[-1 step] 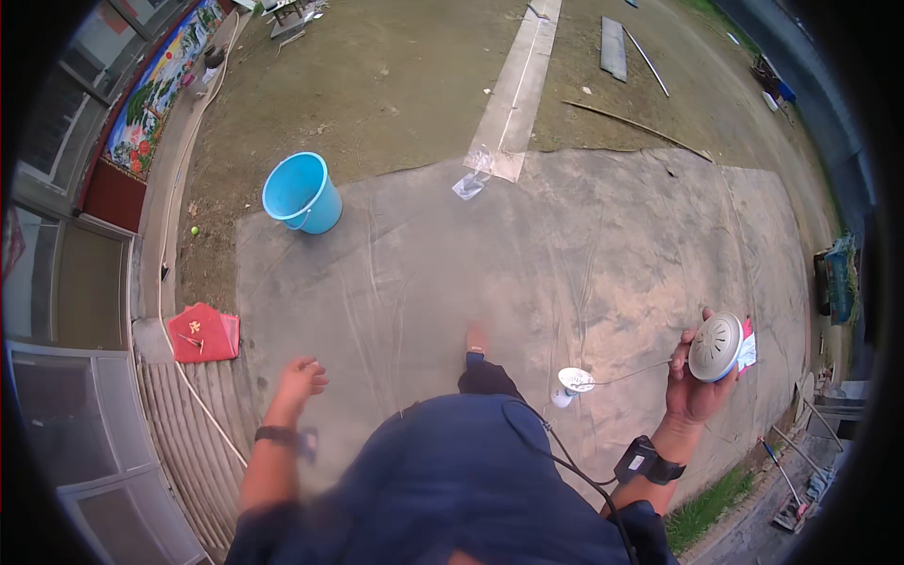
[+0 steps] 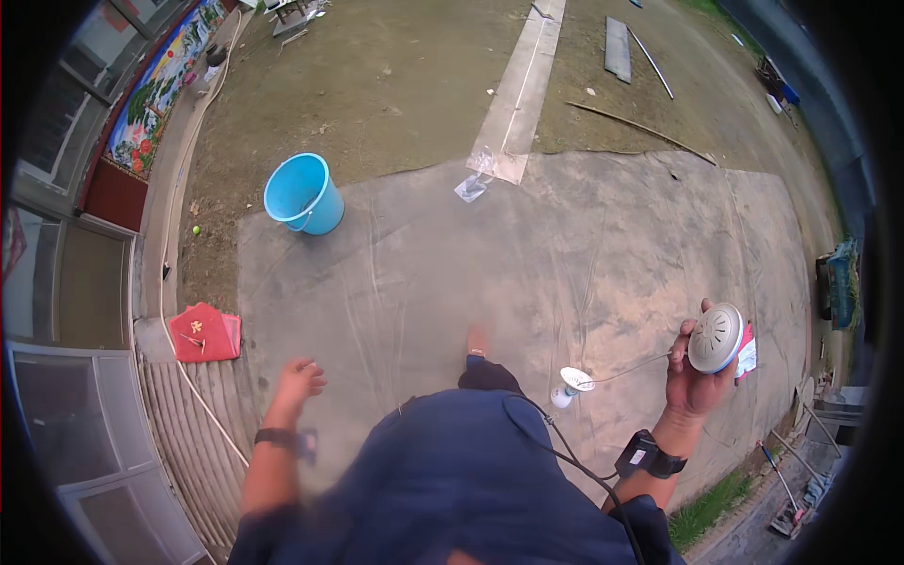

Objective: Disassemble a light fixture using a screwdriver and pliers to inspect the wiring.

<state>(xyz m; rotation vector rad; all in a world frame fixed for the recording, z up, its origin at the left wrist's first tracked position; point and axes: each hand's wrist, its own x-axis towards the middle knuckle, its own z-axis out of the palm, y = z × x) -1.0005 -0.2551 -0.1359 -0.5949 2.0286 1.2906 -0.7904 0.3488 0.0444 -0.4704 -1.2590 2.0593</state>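
My right hand grips a round white cap-like thing with radial slots in its domed face and some blue at its lower edge. A thin wire or rod runs from this hand toward a small white piece with a flared, slotted rim and a narrower body, low over the mat to the hand's left. Whether that piece hangs or rests there, I cannot tell. My left hand holds nothing, its fingers loosely bent and apart, beside my body over the mat.
The dark mat covers the ground, with one foot on it. A blue bucket stands at its far left. A red mat lies by the steps on the left, near a pale hose. Clear plastic lies ahead.
The round white cap in my right hand has risen slightly. My left hand looks the same.
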